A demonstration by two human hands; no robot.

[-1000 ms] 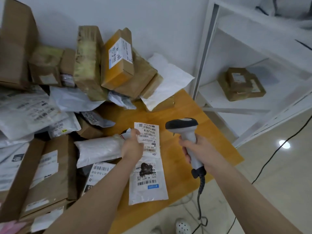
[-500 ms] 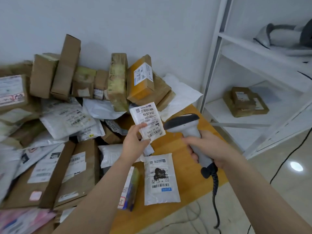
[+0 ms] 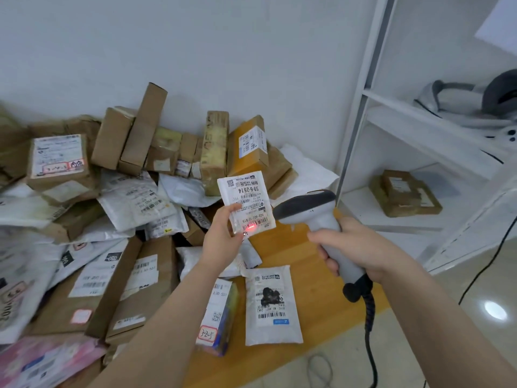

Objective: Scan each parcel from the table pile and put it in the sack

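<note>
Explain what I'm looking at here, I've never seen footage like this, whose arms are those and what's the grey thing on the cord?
There is no machine here. A person wears a camera on their head, so you see their own two arms from above, looking forward and down.

The left hand pinches a small white parcel and holds it up. The right hand grips a corded barcode scanner, which is aimed at the parcel. The red dot on the label is the scanner's light.

Below is a wooden table with a pile of parcels, made up of brown boxes and white mailer bags. One white mailer lies flat near the table's edge. No sack is in view.
</note>
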